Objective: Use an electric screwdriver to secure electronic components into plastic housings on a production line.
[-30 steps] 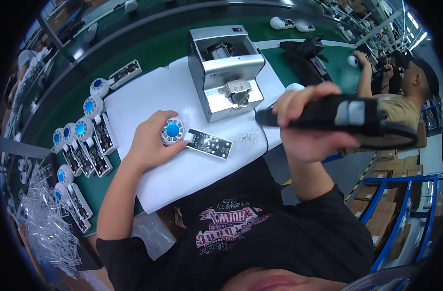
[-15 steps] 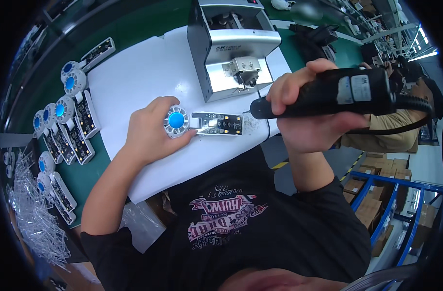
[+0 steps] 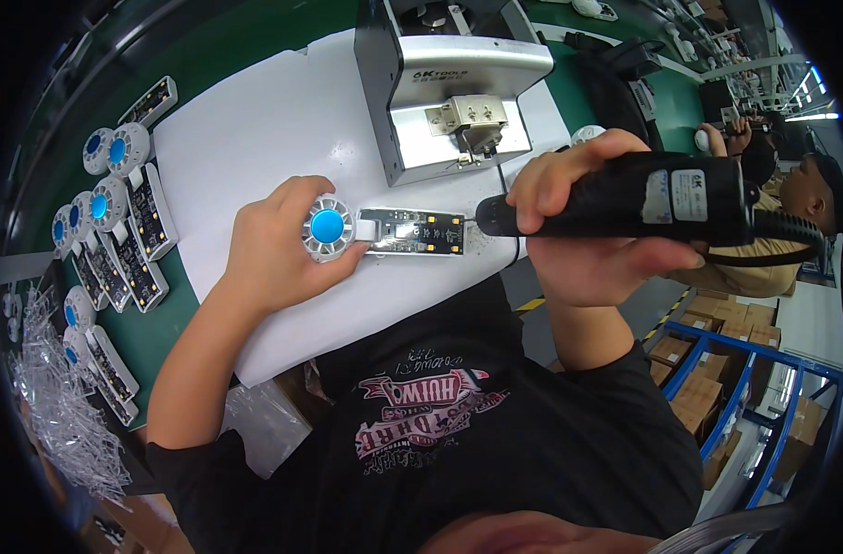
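Note:
My left hand [image 3: 276, 247] presses on a small white device [image 3: 385, 231] that lies on a white mat [image 3: 255, 138]. The device has a round fan-like head with a blue centre [image 3: 327, 226] and an open handle showing a dark circuit board. My fingers grip the round head. My right hand [image 3: 583, 235] is closed around a black electric screwdriver [image 3: 643, 198], held level, its tip right at the right end of the device's handle. A cable trails from the tool's rear toward the right.
A grey metal screw-feeder box [image 3: 440, 83] stands behind the device. Several similar white-and-blue devices [image 3: 117, 212] lie in rows on the green bench at left. Clear plastic parts [image 3: 57, 406] pile at lower left. Another person [image 3: 791, 203] sits at right, beyond blue racks with cartons [image 3: 717, 406].
The view has closed in on the bench. The screwdriver has come down and left from the air until its tip meets the device's handle. My left hand still holds the round head.

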A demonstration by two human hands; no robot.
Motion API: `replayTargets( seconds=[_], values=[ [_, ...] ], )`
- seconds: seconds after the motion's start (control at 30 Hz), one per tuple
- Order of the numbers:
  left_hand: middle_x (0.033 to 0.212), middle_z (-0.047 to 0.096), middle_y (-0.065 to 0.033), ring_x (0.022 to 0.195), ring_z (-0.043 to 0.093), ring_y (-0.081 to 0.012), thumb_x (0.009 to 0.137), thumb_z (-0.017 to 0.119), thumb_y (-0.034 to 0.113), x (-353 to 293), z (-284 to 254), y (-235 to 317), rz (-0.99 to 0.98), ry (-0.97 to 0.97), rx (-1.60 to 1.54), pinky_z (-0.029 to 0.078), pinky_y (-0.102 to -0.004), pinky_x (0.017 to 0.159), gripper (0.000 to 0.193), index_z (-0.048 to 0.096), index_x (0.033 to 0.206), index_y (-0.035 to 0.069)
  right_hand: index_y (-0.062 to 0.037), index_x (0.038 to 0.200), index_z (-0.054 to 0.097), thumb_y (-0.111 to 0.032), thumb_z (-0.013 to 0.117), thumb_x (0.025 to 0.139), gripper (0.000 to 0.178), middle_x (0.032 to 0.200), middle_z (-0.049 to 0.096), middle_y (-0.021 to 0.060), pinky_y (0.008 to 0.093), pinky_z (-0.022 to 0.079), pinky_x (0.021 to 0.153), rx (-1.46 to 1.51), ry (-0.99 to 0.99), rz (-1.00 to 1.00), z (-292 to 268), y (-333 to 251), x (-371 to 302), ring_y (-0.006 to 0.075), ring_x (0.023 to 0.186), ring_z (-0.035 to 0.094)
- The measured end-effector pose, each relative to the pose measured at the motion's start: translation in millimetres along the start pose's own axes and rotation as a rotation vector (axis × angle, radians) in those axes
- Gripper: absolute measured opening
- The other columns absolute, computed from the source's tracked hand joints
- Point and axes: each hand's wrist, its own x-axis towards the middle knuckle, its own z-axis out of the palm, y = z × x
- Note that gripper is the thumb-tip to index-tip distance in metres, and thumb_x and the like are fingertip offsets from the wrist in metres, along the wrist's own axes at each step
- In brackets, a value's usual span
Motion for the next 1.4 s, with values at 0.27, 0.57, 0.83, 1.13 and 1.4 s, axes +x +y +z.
replayTargets(
  seconds=[0.27,0.57,0.83,1.13,1.4],
  values=[
    [0.093,0.068,-0.014,0.071,0.07,-0.0318,0.071,0.086,0.033,6,0,-2,0.067,0.004,0.017,0.055,-0.0387,0.063,0.052,0.062,0.105,0.003,-0.0066,0.134,0.048,-0.09,0.045,0.078,0.101,0.088,0.063,0.0091,0.0342,0.048,0.068,0.046,-0.024,0.059,-5,7,1,0.0195,0.07,0.06],
    [0.092,0.068,-0.0146,0.074,0.069,-0.0328,0.07,0.086,0.034,-2,-3,1,0.006,0.047,0.043,0.055,-0.0392,0.065,0.052,0.062,0.103,0.001,-0.0044,0.139,0.047,-0.089,0.044,0.079,0.104,0.089,0.064,0.01,0.0358,0.05,0.068,-0.107,-0.063,-0.307,6,-2,56,0.0208,0.07,0.061],
    [0.092,0.068,-0.0152,0.076,0.069,-0.0325,0.07,0.085,0.036,-6,-3,-1,-0.039,0.065,0.085,0.055,-0.0397,0.066,0.054,0.062,0.104,0.0,-0.0046,0.141,0.045,-0.089,0.042,0.081,0.104,0.091,0.064,0.01,0.0369,0.05,0.073,0.011,-0.101,-0.065,9,-19,15,0.0207,0.071,0.062],
    [0.092,0.068,-0.0149,0.076,0.069,-0.0323,0.07,0.084,0.036,-5,-1,-2,-0.047,0.054,0.079,0.054,-0.0387,0.065,0.054,0.062,0.104,0.0,-0.0064,0.14,0.046,-0.09,0.043,0.079,0.103,0.089,0.063,0.0085,0.0365,0.05,0.073,0.017,-0.059,-0.009,6,-3,-4,0.0193,0.07,0.061],
    [0.091,0.067,-0.0139,0.075,0.069,-0.0311,0.07,0.085,0.034,1,1,-1,-0.045,0.07,0.092,0.055,-0.0386,0.065,0.052,0.062,0.103,0.001,-0.0075,0.136,0.048,-0.09,0.044,0.079,0.1,0.086,0.062,0.0083,0.0351,0.048,0.066,-0.041,-0.054,-0.011,8,2,-3,0.0187,0.068,0.06]
  ],
)
